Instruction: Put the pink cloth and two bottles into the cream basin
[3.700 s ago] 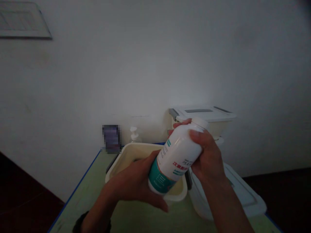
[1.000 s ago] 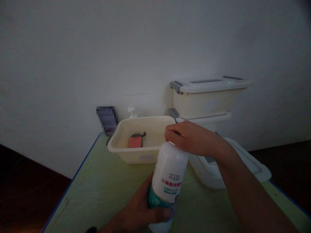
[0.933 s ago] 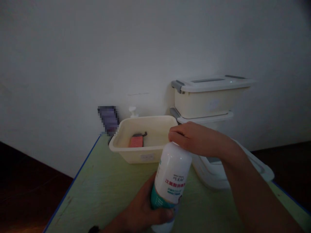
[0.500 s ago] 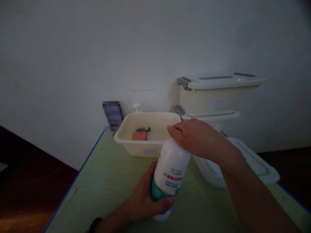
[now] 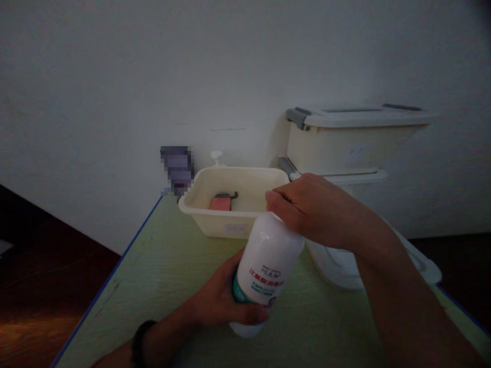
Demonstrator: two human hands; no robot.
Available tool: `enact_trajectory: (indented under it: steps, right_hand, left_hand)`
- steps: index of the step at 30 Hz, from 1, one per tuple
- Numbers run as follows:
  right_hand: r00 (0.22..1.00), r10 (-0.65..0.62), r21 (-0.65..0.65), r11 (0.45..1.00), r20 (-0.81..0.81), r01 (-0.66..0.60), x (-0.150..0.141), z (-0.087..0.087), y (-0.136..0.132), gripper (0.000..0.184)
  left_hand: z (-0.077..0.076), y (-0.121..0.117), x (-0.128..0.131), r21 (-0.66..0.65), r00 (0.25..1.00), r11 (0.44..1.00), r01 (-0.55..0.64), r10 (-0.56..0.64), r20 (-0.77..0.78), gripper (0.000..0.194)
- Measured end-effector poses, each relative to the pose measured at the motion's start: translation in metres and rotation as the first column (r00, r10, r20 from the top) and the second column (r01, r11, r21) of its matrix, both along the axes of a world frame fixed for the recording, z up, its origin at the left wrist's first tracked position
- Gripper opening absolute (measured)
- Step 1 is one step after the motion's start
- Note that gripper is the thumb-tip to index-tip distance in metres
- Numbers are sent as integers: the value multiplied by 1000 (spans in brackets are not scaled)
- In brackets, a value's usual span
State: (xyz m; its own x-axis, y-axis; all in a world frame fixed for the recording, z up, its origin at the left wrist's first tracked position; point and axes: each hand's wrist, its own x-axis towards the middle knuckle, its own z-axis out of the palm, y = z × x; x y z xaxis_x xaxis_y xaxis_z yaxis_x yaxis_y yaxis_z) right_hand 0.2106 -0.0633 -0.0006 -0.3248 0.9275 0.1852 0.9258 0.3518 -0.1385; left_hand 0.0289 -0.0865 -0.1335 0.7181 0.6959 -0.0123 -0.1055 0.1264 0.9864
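A white bottle (image 5: 268, 245) with a green band and red lettering leans to the right above the table. My left hand (image 5: 226, 301) is wrapped round its lower part, thumb across the front. On the bottle's top, my right hand (image 5: 307, 209) is closed with curled fingers; whatever cap lies under them is hidden. Just behind the bottle stands an open cream bin (image 5: 199, 220), holding a pink patterned item (image 5: 221, 204) with a dark mesh edge.
Two lidded bins, an upper bin (image 5: 341, 148) on a lower one, stand at the back right. A loose white lid (image 5: 337, 271) lies beneath my right forearm. Behind the open bin, a white pump top (image 5: 217, 156) shows near a blurred-out purple object (image 5: 178, 168).
The view has tilted down slightly. The bottle has shifted a little left with my left hand, and my right hand has turned slightly at its top.
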Motion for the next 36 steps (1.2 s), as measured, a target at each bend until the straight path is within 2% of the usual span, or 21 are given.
enact_trajectory:
  steps: [7, 18, 26, 36]
  right_hand:
    - [995, 97, 24, 995, -29, -96, 6, -4, 7, 43]
    - [991, 135, 30, 990, -22, -135, 8, -6, 9, 44]
    - [990, 141, 41, 989, 20, -142, 6, -6, 7, 44]
    - [985, 172, 64, 983, -2, -172, 5, -6, 7, 44]
  left_hand:
    - [5, 6, -2, -74, 999, 997, 38, -40, -35, 53]
    - [3, 8, -4, -114, 996, 990, 86, -86, 3, 48]
    - [-4, 14, -7, -90, 991, 987, 131, -126, 51, 56]
    - [-3, 16, -8, -66, 989, 987, 149, -147, 29, 57]
